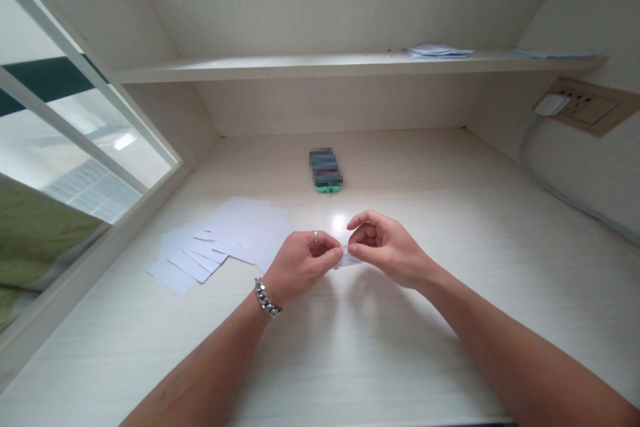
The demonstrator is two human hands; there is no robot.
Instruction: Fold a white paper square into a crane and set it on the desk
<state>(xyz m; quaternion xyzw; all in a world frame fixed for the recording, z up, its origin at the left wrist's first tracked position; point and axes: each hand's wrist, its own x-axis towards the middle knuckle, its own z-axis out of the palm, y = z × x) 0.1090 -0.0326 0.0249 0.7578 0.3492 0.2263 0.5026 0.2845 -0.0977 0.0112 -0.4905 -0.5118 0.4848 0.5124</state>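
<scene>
Between my two hands is a small folded piece of white paper (349, 259), held just above the pale desk (380, 360). My left hand (303, 263), with a ring and a chain bracelet, pinches its left end between thumb and forefinger. The right end is gripped by the thumb and fingers of my right hand (387, 247). Fingertips cover much of the paper, so its full shape is hidden. To the left of my left hand lie loose white paper sheets (250, 220), with several smaller cut slips (193, 265) on top of them.
A dark phone (326, 170) with a green edge lies beyond my hands. Papers (437, 51) rest on the shelf (280, 68) above the desk. On the right wall a white plug (551, 105) sits in a socket panel (595, 107), its grey cable (560, 197) hanging down.
</scene>
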